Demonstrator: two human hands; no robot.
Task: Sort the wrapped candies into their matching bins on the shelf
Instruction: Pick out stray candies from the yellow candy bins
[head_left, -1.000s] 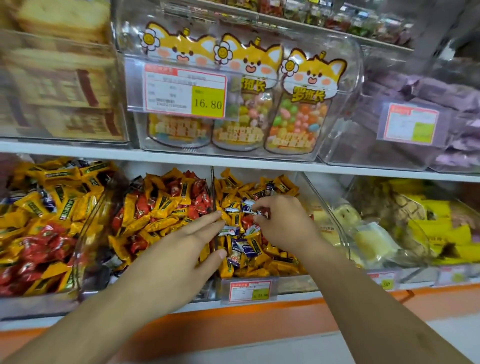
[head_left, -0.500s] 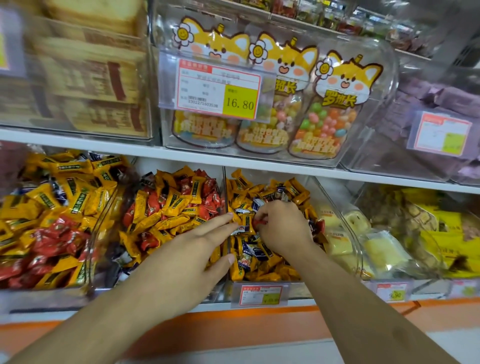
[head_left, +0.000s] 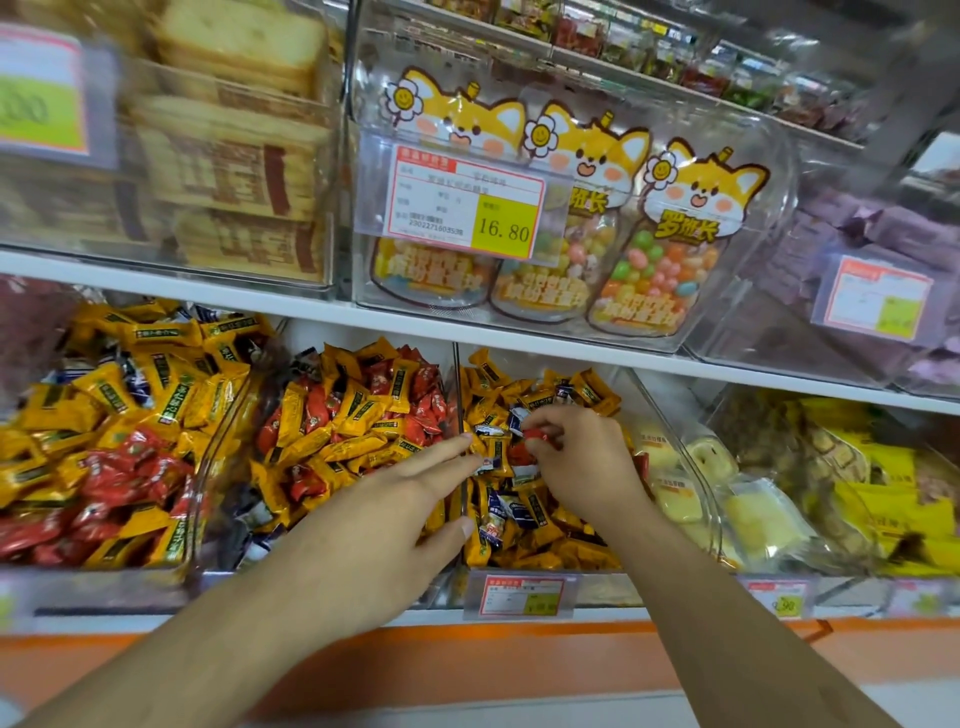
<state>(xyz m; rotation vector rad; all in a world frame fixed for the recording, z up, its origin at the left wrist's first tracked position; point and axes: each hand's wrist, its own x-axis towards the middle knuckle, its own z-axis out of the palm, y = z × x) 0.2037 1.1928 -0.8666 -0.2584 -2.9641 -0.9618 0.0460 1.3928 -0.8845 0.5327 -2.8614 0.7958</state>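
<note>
Wrapped candies in crinkly yellow, red and dark-blue plastic are filling three clear plastic bins on the lower white shelf (head_left: 519, 343). One small red-wrapped candy (head_left: 536, 434) is being pinched between the thumb and fingertips of the right hand (head_left: 582, 462), which is hovering just above the heap in the right-hand clear bin (head_left: 670, 447), where mostly yellow wrappers are lying mixed with a few blue-and-white ones (head_left: 506, 512). Beside it, the left hand (head_left: 363, 525) is lying flat with fingers stretched out and spread, holding nothing; its fingertips are reaching across the transparent divider wall (head_left: 459, 384) between the middle clear bin (head_left: 358, 426) and the right-hand one, and the thumb is resting low near the front edge. That middle bin is holding yellow and red wrappers jumbled together, and the left clear bin (head_left: 104, 431) is showing yellow pieces piled over red ones. A small red-and-white price label (head_left: 522, 595) is hanging on the front of the right-hand bin. On the shelf above, a larger price tag reading 16.80 (head_left: 467, 202) is sitting in front of fox-faced pouches of coloured jelly beans (head_left: 670, 249), with stacked packs of sliced cake (head_left: 234, 156) to their left. Pale yellow packaged pastries (head_left: 758, 514) are lying in the next compartment to the right of the candy.
</note>
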